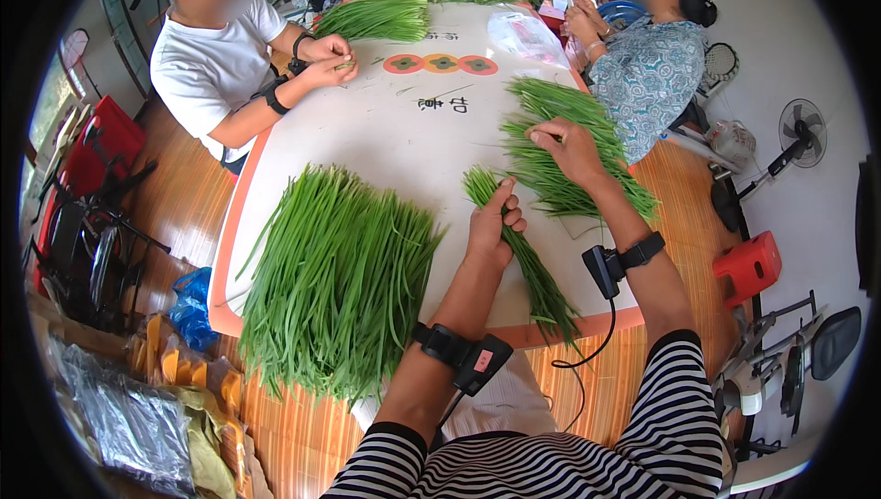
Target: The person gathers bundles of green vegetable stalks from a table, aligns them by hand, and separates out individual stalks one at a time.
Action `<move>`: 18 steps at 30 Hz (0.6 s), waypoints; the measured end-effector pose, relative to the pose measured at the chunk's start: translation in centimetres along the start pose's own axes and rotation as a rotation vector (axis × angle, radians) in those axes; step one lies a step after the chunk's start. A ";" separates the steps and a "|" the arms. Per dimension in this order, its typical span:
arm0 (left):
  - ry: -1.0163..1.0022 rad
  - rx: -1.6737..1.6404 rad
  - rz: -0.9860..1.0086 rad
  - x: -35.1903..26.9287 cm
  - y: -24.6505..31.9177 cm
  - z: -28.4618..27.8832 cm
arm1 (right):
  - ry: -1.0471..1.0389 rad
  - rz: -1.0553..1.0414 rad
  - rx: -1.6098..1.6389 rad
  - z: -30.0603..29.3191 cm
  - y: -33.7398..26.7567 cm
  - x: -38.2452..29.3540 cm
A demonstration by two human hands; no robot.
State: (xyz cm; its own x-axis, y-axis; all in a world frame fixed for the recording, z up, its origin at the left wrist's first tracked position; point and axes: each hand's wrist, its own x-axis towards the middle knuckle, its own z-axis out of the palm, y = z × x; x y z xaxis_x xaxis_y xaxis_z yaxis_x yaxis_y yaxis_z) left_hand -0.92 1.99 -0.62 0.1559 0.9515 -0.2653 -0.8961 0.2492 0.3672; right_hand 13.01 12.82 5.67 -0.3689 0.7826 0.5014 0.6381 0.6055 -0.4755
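Note:
My left hand [494, 223] is wrapped around a small bunch of garlic chives [540, 278]. Its pale cut ends point away from me, and the leaf tips hang over the table's near edge. My right hand [568, 151] is over a loose pile of chives [550, 103] at the right side of the table, thumb and forefinger close together at the stalks. Whether a stalk is pinched between them is too fine to tell. Left of my left forearm lies a big, thick heap of chives [337, 272], its leaves drooping over the near edge.
The white table [358, 130] has an orange border and bears writing. A person in white [213, 65] works at the left; another in a patterned top [647, 79] sits at the right. Farther back lie more chives [378, 17] and a plastic bag [523, 36]. A red stool [747, 268] stands right.

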 end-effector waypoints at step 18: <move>-0.306 0.034 -0.101 -0.7 0.0 1.4 | -0.447 0.430 0.790 -3.9 -6.6 -0.7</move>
State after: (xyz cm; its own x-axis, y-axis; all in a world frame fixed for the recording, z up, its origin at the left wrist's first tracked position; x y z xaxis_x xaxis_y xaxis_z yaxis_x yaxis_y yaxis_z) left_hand -0.42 1.61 0.77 0.3656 0.9305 -0.0232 -0.8564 0.3460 0.3833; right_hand 11.72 7.74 11.26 -0.5359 0.8417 -0.0665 0.2054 0.0536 -0.9772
